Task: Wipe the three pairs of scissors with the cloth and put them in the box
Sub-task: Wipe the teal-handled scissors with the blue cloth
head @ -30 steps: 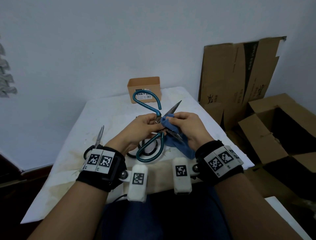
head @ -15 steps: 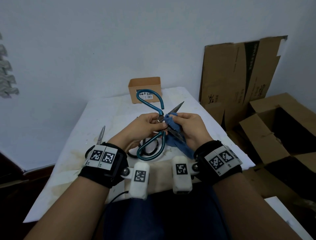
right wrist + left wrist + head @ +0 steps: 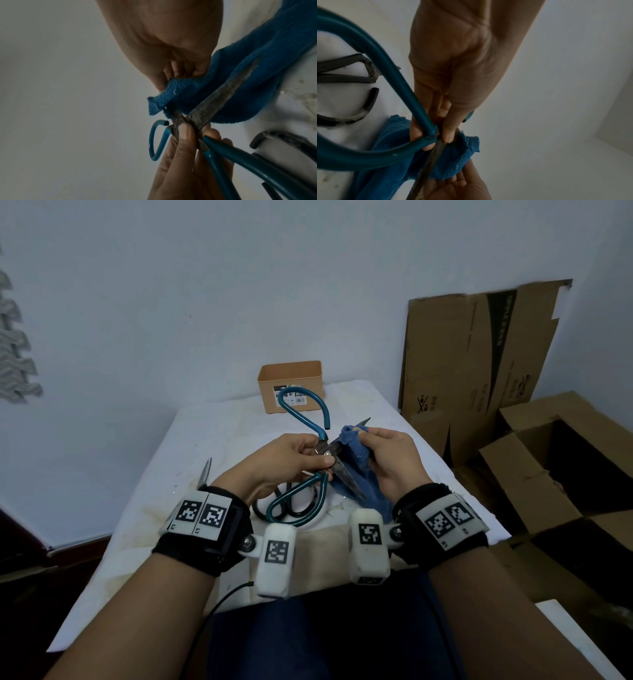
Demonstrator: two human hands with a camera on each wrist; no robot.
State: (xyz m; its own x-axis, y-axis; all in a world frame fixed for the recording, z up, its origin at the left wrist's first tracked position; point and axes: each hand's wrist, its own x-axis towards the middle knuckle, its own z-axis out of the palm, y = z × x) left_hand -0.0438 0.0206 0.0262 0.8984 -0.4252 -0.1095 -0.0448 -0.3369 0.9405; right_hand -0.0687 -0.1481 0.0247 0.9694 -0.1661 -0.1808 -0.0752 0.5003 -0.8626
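Above the table my left hand (image 3: 301,455) pinches the teal-handled scissors (image 3: 301,412) at their pivot, blades spread wide. My right hand (image 3: 383,453) grips the blue cloth (image 3: 352,446) around the far blade, whose tip pokes out beyond the cloth; the near blade (image 3: 346,474) points toward me. In the left wrist view my fingertips (image 3: 447,136) clamp the pivot beside a teal handle (image 3: 399,77). The right wrist view shows the cloth (image 3: 240,86) behind a bare blade (image 3: 221,100). Black-handled scissors (image 3: 301,510) lie underneath. A third pair (image 3: 205,472) lies left. The brown box (image 3: 291,381) stands at the far edge.
The white-covered table (image 3: 212,433) shows stains near my left wrist. Flattened cardboard (image 3: 479,347) leans on the wall to the right, and open cartons (image 3: 565,460) sit on the floor beside the table. A black cable (image 3: 226,597) hangs at the table's near edge.
My right hand has slid the cloth along the far blade from near the pivot toward its tip. The left hand keeps its hold at the pivot.
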